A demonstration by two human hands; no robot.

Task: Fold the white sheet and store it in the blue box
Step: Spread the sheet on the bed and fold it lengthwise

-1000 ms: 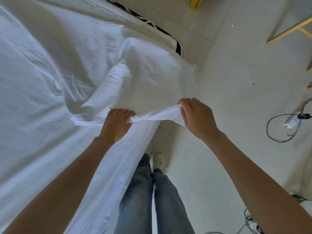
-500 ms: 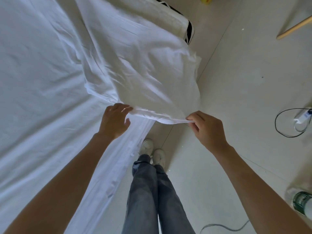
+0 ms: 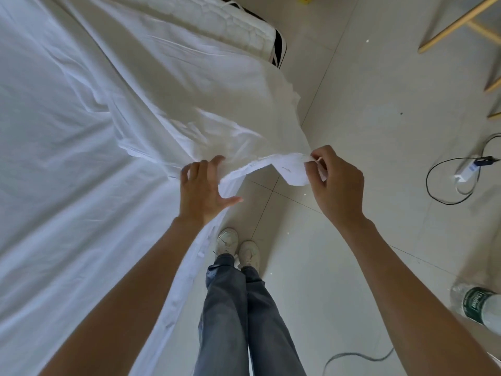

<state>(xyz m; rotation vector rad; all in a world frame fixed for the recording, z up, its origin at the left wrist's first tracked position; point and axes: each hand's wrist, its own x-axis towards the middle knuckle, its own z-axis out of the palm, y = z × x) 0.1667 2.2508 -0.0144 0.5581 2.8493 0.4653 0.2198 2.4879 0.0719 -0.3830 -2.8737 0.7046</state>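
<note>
The white sheet [image 3: 189, 99] lies spread over the bed, with one part doubled back and lifted at the bed's near corner. My right hand [image 3: 337, 185] pinches the sheet's raised corner between thumb and fingers, over the floor. My left hand [image 3: 202, 191] is at the sheet's edge a little to the left, fingers spread and fairly straight, with the hem running across them. No blue box is in view.
The bare mattress corner [image 3: 254, 31] shows at the top. On the tiled floor to the right lie a power strip with a black cable [image 3: 466, 172], a plastic bottle [image 3: 479, 305] and wooden furniture legs [image 3: 458, 23]. My legs and white shoes [image 3: 238, 248] stand by the bed.
My left hand has loosened from a curled grip to spread fingers. My right hand has risen and turned, lifting the corner. The folded part of the sheet has been drawn further out over the bed.
</note>
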